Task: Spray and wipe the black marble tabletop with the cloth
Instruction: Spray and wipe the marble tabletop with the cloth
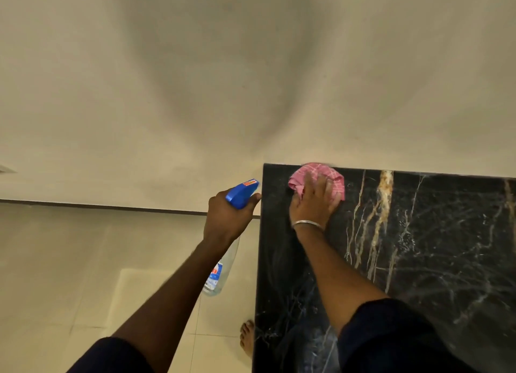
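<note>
The black marble tabletop (435, 247), veined in white and gold, fills the lower right. My right hand (314, 202), with a silver bangle at the wrist, presses a pink checked cloth (318, 174) flat on the tabletop's far left corner. My left hand (226, 219) hovers just off the table's left edge, gripping a clear spray bottle (220, 269) by its neck. The bottle's blue trigger head (241, 192) points toward the table, and its body hangs down over the floor.
A beige wall (195, 79) rises directly behind the table. Pale floor tiles (83, 275) lie to the left, with a dark skirting line where floor meets wall. My bare foot (248, 339) stands beside the table's left edge.
</note>
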A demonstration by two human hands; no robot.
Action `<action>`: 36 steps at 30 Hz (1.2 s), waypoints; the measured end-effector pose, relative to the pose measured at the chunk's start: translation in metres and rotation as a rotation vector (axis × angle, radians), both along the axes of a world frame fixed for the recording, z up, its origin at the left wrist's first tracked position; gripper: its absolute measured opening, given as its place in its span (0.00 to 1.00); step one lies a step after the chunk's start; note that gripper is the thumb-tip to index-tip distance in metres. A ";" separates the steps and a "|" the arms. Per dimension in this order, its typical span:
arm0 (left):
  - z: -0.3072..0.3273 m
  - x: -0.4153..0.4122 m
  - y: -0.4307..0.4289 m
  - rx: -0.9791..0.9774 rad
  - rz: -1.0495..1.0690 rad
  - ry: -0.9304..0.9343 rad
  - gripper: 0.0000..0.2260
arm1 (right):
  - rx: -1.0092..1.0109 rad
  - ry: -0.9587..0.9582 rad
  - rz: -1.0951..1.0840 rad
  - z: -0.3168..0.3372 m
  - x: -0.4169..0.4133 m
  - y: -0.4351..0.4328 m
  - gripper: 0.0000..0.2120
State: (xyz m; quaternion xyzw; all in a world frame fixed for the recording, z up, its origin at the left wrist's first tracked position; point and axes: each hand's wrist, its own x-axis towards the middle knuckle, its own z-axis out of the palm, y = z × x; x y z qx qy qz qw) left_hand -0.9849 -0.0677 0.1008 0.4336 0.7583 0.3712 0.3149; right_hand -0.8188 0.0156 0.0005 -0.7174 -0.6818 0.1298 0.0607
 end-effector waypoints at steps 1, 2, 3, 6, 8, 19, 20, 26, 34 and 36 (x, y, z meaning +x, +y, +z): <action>0.000 -0.001 -0.003 0.000 0.009 0.005 0.10 | -0.014 -0.017 0.104 -0.001 -0.017 -0.007 0.31; 0.000 -0.001 -0.006 0.002 0.020 0.008 0.11 | -0.023 -0.035 0.210 -0.002 -0.031 -0.014 0.30; -0.001 -0.002 -0.008 0.005 0.027 0.008 0.11 | -0.029 -0.038 0.298 -0.001 -0.041 -0.019 0.29; 0.003 -0.001 -0.015 0.009 0.017 0.006 0.11 | -0.040 -0.064 0.500 0.002 -0.032 -0.021 0.29; 0.003 -0.001 -0.016 0.004 0.015 0.008 0.11 | -0.034 -0.085 0.606 0.002 -0.002 -0.017 0.28; 0.018 0.017 -0.029 -0.002 -0.013 -0.014 0.09 | -0.043 -0.071 -0.091 0.009 0.098 -0.018 0.28; 0.018 0.018 -0.032 -0.006 -0.010 -0.015 0.09 | -0.048 -0.072 -0.098 0.012 0.083 -0.023 0.28; 0.018 0.016 -0.050 0.010 0.005 0.000 0.11 | -0.082 -0.088 0.352 0.024 -0.016 -0.074 0.27; 0.024 0.018 -0.056 -0.016 -0.042 0.048 0.11 | -0.096 -0.144 0.410 0.030 0.047 -0.062 0.27; 0.026 0.022 -0.058 -0.010 -0.045 0.036 0.10 | -0.085 -0.124 0.245 0.031 0.086 -0.056 0.26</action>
